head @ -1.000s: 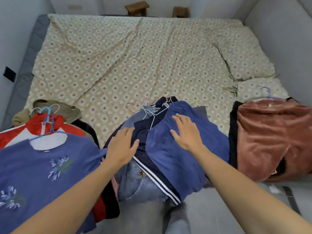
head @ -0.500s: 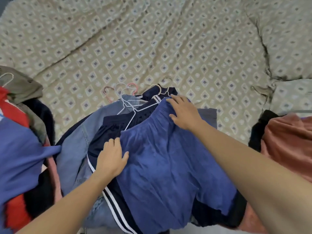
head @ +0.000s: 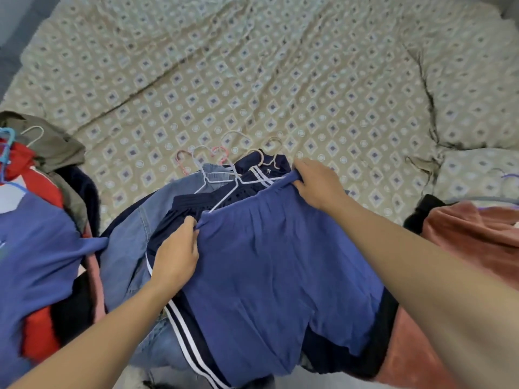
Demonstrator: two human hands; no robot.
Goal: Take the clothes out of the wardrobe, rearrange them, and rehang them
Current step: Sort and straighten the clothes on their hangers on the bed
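You are gripping the blue shorts (head: pixel 269 276) at the waistband, your left hand (head: pixel 177 256) pinching one corner and your right hand (head: pixel 317 183) clutching the other, likely to lift them square off the pile of hangered clothes at the bed's (head: pixel 252 80) near edge.

1. Left hand (head: pixel 175 261): bare; no glove, ring or other item visible on the side facing the camera.
2. Left forearm: bare from behind the fingers to the lower frame edge; no sleeve, cuff or strap in view.
3. Right hand (head: pixel 318 185): bare; no ring or covering seen.
4. Right forearm: bare along its full visible length behind the fingers; no sleeve or band in view.
5. Wrists: nothing worn on either.
6. Rest of the person: outside the frame.
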